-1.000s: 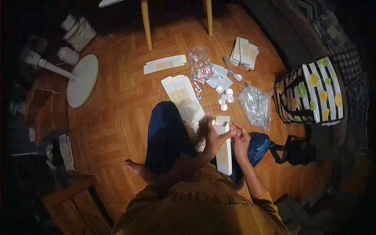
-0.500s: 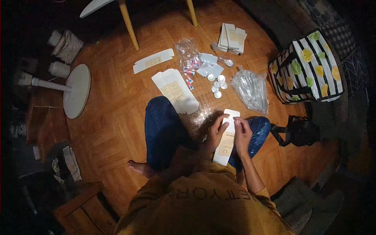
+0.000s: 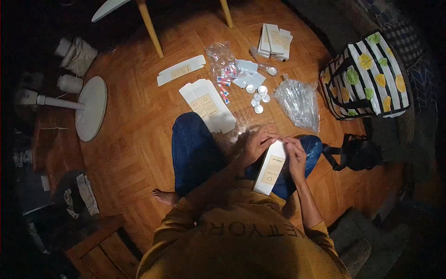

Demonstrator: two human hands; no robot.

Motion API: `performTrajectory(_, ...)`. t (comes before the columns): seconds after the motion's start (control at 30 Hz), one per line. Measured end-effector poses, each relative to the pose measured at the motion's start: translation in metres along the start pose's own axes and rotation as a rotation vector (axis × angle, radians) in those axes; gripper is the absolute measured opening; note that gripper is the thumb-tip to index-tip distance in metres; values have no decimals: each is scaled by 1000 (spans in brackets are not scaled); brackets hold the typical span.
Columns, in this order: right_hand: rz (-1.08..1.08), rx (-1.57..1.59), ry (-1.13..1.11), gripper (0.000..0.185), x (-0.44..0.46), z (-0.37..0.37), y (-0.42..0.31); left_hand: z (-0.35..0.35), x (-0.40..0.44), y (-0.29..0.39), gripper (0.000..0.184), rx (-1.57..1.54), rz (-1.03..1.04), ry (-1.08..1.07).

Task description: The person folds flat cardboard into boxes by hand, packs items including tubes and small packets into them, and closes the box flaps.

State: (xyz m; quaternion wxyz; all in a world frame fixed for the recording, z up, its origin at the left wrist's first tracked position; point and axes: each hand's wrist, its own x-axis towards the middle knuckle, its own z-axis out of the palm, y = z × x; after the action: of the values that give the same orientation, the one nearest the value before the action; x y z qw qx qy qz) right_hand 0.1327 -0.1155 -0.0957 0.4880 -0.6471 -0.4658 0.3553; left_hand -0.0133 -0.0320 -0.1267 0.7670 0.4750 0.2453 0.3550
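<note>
A long white box (image 3: pixel 271 168) with a tan printed label lies over my lap, its far end between my hands. My left hand (image 3: pixel 258 143) holds the far left corner, fingers bent over the end. On the far right corner, my right hand (image 3: pixel 295 156) grips the box, fingertips close to those of the left. The end flap no longer stands out beyond the fingers. Flat white cartons (image 3: pixel 207 106) with tan labels lie on the floor past my left knee, and a narrower one (image 3: pixel 181 70) lies beyond them.
Round silver tins (image 3: pixel 258 97), small red-and-blue tubes (image 3: pixel 224 88), clear plastic bags (image 3: pixel 297 104) and stacked white boxes (image 3: pixel 275 42) lie ahead. A striped fruit-print bag (image 3: pixel 364 79) and a black bag (image 3: pixel 357 152) are at right. A white round base (image 3: pixel 91 109) stands left.
The box has turned to show its labelled face, and its raised end flap has folded down under my fingers. The view has shifted, so the floor items appear farther left and higher.
</note>
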Motion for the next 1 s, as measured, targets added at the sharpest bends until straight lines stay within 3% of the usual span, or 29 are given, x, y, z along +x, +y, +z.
performTrajectory(0.13,216,101,-50,24,4,-16,-7,-4,-3,2,42,254,-17,-156)
performTrajectory(0.2,263,116,-73,25,10,-27,-11,3,-4,-8,45,-198,-173,-22)
performTrajectory(0.23,283,118,-159,26,13,-32,-22,3,-5,-13,45,-197,-173,-22)
performTrajectory(0.3,308,101,-308,26,22,-39,-33,2,-5,-18,52,-503,-466,-432)
performTrajectory(0.33,308,100,-313,26,26,-42,-37,4,-7,-19,52,-505,-463,-428)
performTrajectory(0.43,436,45,-412,27,35,-51,-44,14,-12,-36,58,-812,-734,-535)
performTrajectory(0.53,373,2,-479,27,41,-54,-44,14,-13,-46,56,-822,-694,-572)
performTrajectory(0.6,476,127,-520,26,46,-55,-42,12,-13,-46,56,-825,-663,-581)
performTrajectory(0.73,497,90,-558,24,51,-51,-42,12,-15,-44,49,-882,-601,-581)
performTrajectory(0.83,380,-79,-471,22,45,-43,-40,9,-14,-50,46,-889,-617,-602)
performTrajectory(0.9,-130,-400,-310,21,36,-34,-40,8,-16,-56,49,-912,-664,-530)
performTrajectory(1.0,-78,-406,-205,19,28,-26,-37,9,-16,-60,51,-888,-719,-483)
